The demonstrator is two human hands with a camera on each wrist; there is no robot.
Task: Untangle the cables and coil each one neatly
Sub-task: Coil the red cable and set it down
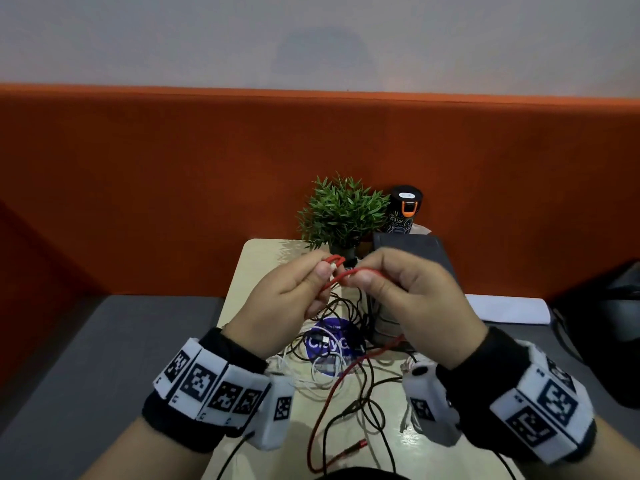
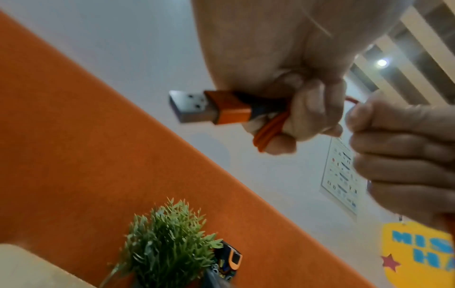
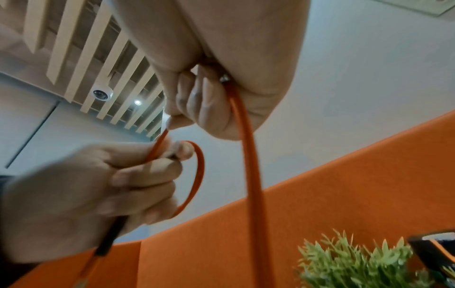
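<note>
Red cable (image 1: 341, 277) is pinched above the worktop (image 1: 256, 265) between both hands, its plug end looped in the left hand (image 1: 291, 289), the free length trailing down from the right hand (image 1: 412, 289) toward the tangle.

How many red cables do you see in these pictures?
1. The red cable is pinched between the left hand and the right hand, and trails down to the table among black and white cables, which may hide more.

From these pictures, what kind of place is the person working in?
Probably an office or shared study room. A small beige desk stands against an orange fabric partition, a dome camera sits under the slatted ceiling, and a printed poster hangs on the wall.
</note>
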